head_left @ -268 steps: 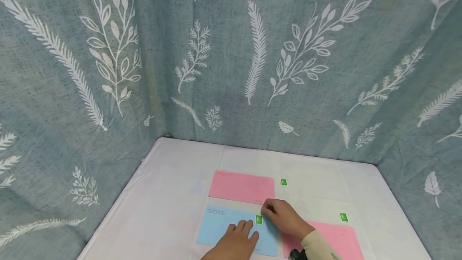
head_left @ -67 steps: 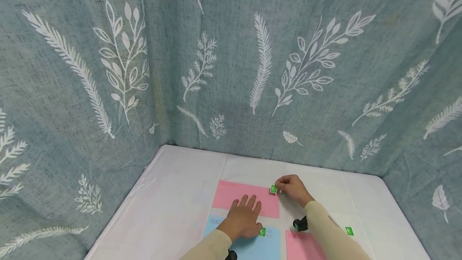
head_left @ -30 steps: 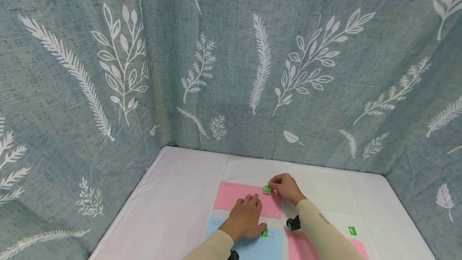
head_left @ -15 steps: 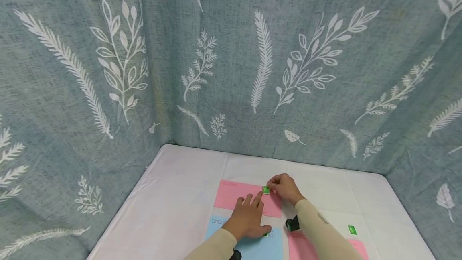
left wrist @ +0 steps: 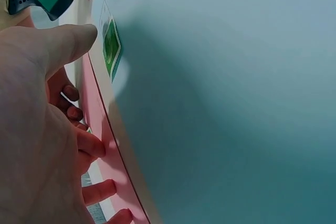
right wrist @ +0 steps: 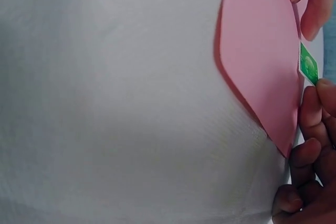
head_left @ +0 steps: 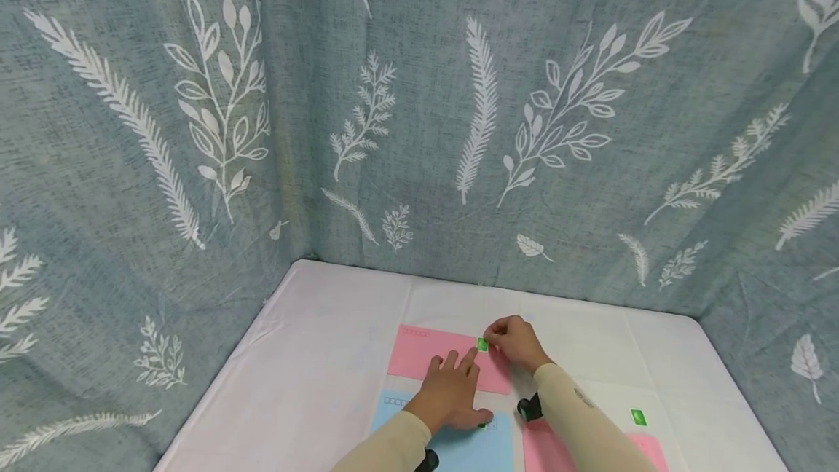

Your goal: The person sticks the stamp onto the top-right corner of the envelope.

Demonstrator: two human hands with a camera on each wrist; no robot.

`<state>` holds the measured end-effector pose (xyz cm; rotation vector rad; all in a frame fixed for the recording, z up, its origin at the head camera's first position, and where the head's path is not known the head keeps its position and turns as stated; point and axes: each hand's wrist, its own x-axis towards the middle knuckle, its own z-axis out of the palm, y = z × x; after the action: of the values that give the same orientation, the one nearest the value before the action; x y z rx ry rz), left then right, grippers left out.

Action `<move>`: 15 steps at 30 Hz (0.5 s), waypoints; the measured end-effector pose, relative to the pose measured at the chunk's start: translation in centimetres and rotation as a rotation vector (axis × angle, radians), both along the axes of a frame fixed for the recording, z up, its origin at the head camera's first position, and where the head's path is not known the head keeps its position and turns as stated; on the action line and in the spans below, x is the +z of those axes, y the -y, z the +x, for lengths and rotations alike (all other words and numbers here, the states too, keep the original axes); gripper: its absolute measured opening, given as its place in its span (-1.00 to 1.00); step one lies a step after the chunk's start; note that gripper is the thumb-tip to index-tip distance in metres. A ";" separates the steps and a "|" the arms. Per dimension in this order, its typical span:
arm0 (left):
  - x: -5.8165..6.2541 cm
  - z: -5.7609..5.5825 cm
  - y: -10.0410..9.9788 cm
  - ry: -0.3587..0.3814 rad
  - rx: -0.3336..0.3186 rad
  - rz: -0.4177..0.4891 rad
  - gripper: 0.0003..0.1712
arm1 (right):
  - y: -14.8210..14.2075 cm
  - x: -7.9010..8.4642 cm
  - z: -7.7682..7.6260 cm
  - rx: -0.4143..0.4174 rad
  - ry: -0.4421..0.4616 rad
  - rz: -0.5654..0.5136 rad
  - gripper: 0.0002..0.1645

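A green stamp [head_left: 482, 344] lies at the top right corner of the far pink envelope [head_left: 419, 352]. My right hand [head_left: 518, 341] pinches its right edge between thumb and index finger; in the right wrist view the stamp [right wrist: 308, 64] shows just beyond the fingertips. My left hand [head_left: 448, 393] rests spread with its fingers on the pink envelope, the index fingertip right at the stamp's lower left. Below, the left thumb hangs over the blue envelope [head_left: 472, 451] and hides most of its green stamp in the head view; the left wrist view shows that stamp [left wrist: 111, 48] more fully.
Another pink envelope [head_left: 547, 449] lies at the front right, partly covered by the right sleeve. A loose green stamp [head_left: 639, 417] sits on the white tablecloth [head_left: 314, 355] above that envelope. Patterned grey-blue curtains [head_left: 419, 130] hang around the table.
The stamp, first on the cloth beside the far pink envelope, has been carried left onto its corner. The left hand has moved from the blue envelope to the pink one, its index finger now nearing the stamp.
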<state>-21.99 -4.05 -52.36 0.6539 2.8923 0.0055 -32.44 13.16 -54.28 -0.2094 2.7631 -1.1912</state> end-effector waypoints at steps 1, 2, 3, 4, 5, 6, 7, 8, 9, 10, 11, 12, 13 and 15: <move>0.1 0.0 0.0 0.000 0.000 -0.003 0.00 | 0.0 0.1 0.1 -0.001 -0.001 0.002 -0.90; 0.1 0.1 0.0 -0.001 -0.001 -0.005 0.00 | 0.1 0.2 0.2 0.000 -0.003 0.002 -0.90; 0.1 0.0 0.0 -0.001 -0.002 -0.008 0.01 | 0.1 0.3 0.2 0.000 -0.009 0.003 -0.90; 0.1 0.0 0.0 -0.001 -0.002 -0.009 0.02 | 0.1 0.3 0.2 0.000 -0.014 0.005 -0.90; 0.1 0.1 0.0 0.000 -0.002 -0.011 0.02 | 0.1 0.3 0.2 0.001 -0.018 0.009 -0.89; 0.1 0.1 0.0 0.001 -0.003 -0.012 0.03 | 0.1 0.3 0.2 0.002 -0.023 0.013 -0.89; 0.1 0.0 0.0 0.002 -0.003 -0.012 0.04 | 0.1 0.3 0.2 -0.001 -0.023 0.015 -0.89; 0.0 0.0 0.1 0.002 -0.003 -0.011 0.04 | 0.2 0.2 0.2 -0.003 -0.021 0.017 -0.89; 0.0 0.0 0.1 0.003 -0.003 -0.010 0.05 | 0.2 0.1 0.2 -0.006 -0.019 0.020 -0.90; 0.0 0.0 0.0 0.003 -0.003 -0.009 0.05 | 0.2 0.1 0.2 -0.008 -0.016 0.023 -0.90; -0.1 -0.1 0.0 0.005 -0.002 -0.008 0.05 | 0.2 0.1 0.2 -0.008 -0.014 0.025 -0.90; -0.1 -0.1 0.0 0.007 -0.002 -0.007 0.05 | 0.2 0.1 0.2 -0.008 -0.011 0.025 -0.90; -0.1 -0.1 0.0 0.007 -0.001 -0.008 0.06 | 0.2 0.1 0.2 -0.007 -0.009 0.024 -0.91; -0.1 -0.1 0.0 0.006 0.001 -0.010 0.06 | 0.1 0.1 0.1 0.004 -0.015 0.026 -0.91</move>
<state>-22.14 -4.04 -52.46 0.6489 2.8847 -0.0064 -32.31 13.01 -54.20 -0.2212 2.7875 -1.1572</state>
